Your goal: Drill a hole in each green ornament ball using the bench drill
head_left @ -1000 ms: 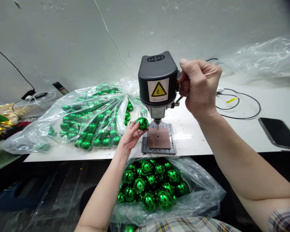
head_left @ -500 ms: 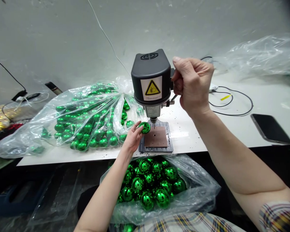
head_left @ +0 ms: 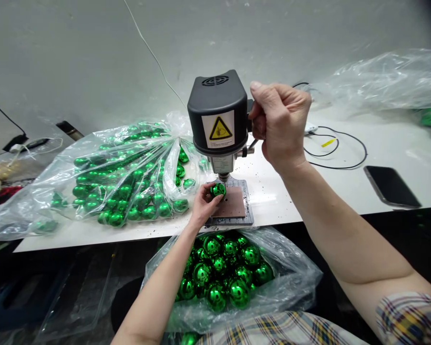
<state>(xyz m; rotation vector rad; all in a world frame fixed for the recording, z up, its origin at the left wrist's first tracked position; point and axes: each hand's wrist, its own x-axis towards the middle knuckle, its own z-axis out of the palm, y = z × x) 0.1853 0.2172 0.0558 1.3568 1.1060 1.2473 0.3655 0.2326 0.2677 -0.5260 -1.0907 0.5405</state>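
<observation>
Between the thumb and fingers of my left hand (head_left: 204,205) is a shiny green ball ornament (head_left: 218,190). It sits close under the chuck (head_left: 224,177) of a small black drill press (head_left: 217,115); whether the bit touches it I cannot tell. Below lies a brown square board (head_left: 233,203) with a dark hole, on the grey slotted base (head_left: 249,213). My right hand (head_left: 282,122) is raised beside the drill head, closed round the feed lever (head_left: 252,143), whose grip is mostly hidden by my fingers.
An open plastic bag (head_left: 290,282) of green balls rests at my lap, below the table edge. Left of the press lies a large clear bag (head_left: 68,172) with many green balls. A phone (head_left: 392,186), a black cable (head_left: 359,165) and another plastic bag (head_left: 391,86) are at the right.
My left hand has brought the green ball slightly right, in under the chuck, and its thumb now lies across the ball's front. My right hand stays on the lever. The view has shifted a little.
</observation>
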